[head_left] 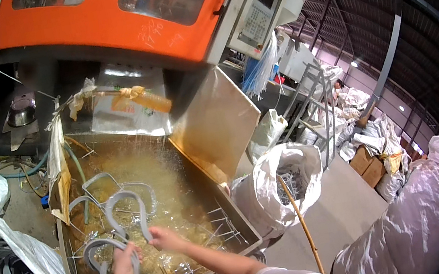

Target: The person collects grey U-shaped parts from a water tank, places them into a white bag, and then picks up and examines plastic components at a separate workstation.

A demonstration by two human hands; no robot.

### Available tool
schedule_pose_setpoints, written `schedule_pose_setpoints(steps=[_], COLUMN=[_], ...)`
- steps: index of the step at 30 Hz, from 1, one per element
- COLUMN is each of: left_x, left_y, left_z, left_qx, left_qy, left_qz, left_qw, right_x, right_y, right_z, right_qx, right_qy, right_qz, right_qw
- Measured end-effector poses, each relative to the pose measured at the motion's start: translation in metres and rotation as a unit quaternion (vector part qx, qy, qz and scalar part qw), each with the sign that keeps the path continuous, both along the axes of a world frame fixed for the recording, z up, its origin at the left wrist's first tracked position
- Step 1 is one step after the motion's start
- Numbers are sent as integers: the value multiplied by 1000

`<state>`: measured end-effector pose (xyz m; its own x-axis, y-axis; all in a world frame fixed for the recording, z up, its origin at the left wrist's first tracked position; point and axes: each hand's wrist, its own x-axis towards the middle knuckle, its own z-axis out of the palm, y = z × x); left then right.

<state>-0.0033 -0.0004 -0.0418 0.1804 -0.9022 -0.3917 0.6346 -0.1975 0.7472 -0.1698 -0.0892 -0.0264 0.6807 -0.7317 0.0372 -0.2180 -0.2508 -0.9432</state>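
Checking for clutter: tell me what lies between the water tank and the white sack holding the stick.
In the head view, only the tank's metal rim and a tilted steel panel stand toward the sack; the narrow gap looks otherwise bare.

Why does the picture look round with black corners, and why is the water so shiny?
Head view: the fisheye lens bends straight edges, like the orange machine, and leaves dark corners. Light glints off the yellowish water in the metal tank. The left hand and right hand on the grey curved pieces look slightly soft.

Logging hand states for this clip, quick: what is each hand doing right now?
Left hand: closed on a grey curved strip over the water tank.
Right hand: touching another grey curved strip; grip cannot be told.
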Motion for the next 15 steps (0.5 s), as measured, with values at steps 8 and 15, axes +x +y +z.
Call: schedule_pose_setpoints(steps=[8, 15], left_x=[-16, 11], left_y=[7, 19], left_z=[40, 46], left_qx=[-202, -244], left_qy=[308, 209], left_qz=[48, 66], left_qw=[928, 945], right_x=[-54, -101], right_y=[-6, -35], right_z=[-11, 15], right_qx=[-210, -399], right_qy=[126, 290], right_qz=[-71, -149], right_qw=[967, 857])
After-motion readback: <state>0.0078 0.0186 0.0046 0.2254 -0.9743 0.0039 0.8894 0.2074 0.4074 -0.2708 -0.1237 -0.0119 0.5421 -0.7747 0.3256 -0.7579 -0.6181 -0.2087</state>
